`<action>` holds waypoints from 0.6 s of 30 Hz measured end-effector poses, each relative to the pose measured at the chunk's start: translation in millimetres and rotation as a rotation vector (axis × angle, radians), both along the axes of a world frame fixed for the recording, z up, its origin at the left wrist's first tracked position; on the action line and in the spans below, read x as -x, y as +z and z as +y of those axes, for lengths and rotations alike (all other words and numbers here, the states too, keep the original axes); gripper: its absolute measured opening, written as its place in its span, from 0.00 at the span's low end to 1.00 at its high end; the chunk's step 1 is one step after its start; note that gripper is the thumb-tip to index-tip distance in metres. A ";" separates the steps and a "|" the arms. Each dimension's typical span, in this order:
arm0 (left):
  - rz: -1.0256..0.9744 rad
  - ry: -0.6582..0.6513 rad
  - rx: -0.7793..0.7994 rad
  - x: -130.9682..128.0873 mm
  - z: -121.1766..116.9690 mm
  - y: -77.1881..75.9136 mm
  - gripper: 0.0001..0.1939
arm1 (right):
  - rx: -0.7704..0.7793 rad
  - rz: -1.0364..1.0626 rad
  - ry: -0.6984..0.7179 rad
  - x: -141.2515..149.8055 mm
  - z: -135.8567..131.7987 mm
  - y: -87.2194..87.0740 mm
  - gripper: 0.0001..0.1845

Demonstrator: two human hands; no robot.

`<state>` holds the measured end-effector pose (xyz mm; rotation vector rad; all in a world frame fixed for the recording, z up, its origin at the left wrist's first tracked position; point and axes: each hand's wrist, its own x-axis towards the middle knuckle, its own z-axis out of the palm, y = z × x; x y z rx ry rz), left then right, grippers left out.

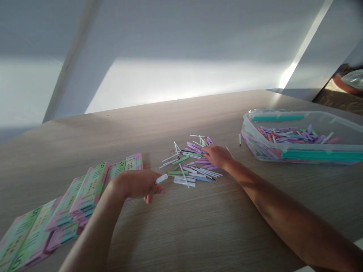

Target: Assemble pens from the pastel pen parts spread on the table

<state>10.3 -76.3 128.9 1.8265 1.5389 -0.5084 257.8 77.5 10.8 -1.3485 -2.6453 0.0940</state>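
My left hand (141,185) is closed around a slim white pen-like piece (161,179), whose rounded end sticks out past the thumb. It hovers left of a loose pile of thin pen-like sticks (195,170) in white, purple, green and blue-grey. Over the pile's right side, my right hand (216,155) touches the purple pieces (194,146) with bent fingers pressed together. What its fingertips pinch, if anything, is hidden. Beside and partly behind my left wrist are pink and green boxes (90,185) marked with a 5, some stacked.
A clear plastic bin (314,152) with teal clips stands at the right, holding many purple, pink and white sticks. One white stick (240,139) lies alone near the bin. The wooden table (176,117) meets a pale wall at the back.
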 end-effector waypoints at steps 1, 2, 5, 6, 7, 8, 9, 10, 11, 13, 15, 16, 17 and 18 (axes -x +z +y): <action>-0.009 -0.005 0.008 0.3 0.4 -1.5 0.16 | 0.006 -0.002 0.013 -0.4 -1.9 -1.3 0.15; -0.016 -0.013 0.017 0.4 0.9 -3.0 0.16 | 0.010 -0.002 0.025 -0.3 -4.0 -2.3 0.15; -0.018 -0.044 0.024 0.2 2.2 -6.0 0.17 | 0.016 0.011 0.051 0.5 -8.8 -2.5 0.15; -0.013 -0.053 0.016 0.0 2.5 -6.0 0.17 | 0.019 0.016 0.057 0.2 -9.3 -1.7 0.15; -0.010 -0.059 0.007 -0.1 2.8 -5.8 0.17 | 0.024 0.020 0.063 -0.5 -9.1 -0.4 0.14; -0.007 -0.062 0.002 -0.1 3.1 -5.3 0.17 | 0.032 0.022 0.068 -1.7 -8.4 1.1 0.14; -0.006 -0.061 0.002 -0.2 3.3 -4.9 0.17 | 0.041 0.024 0.071 -3.4 -7.3 2.8 0.13; -0.009 -0.053 0.005 -0.1 3.6 -4.6 0.17 | 0.049 0.025 0.071 -5.5 -5.8 4.5 0.13; -0.016 -0.042 0.011 0.0 3.8 -4.7 0.17 | 0.053 0.028 0.066 -7.7 -4.4 6.0 0.13; -0.042 -0.011 0.019 0.4 4.1 -6.1 0.17 | 0.046 0.039 0.042 -11.9 -1.8 8.2 0.16; -0.062 0.016 0.011 0.8 4.3 -9.0 0.17 | 0.037 0.051 0.021 -14.4 -0.4 9.0 0.19; -0.064 0.023 0.006 1.0 4.3 -10.7 0.18 | 0.039 0.054 0.021 -15.0 -0.1 8.9 0.20; -0.061 0.022 0.006 1.2 4.3 -12.4 0.18 | 0.047 0.056 0.030 -15.3 0.2 8.7 0.19; -0.053 0.017 0.007 1.4 4.4 -13.8 0.18 | 0.058 0.056 0.045 -15.5 0.8 8.5 0.18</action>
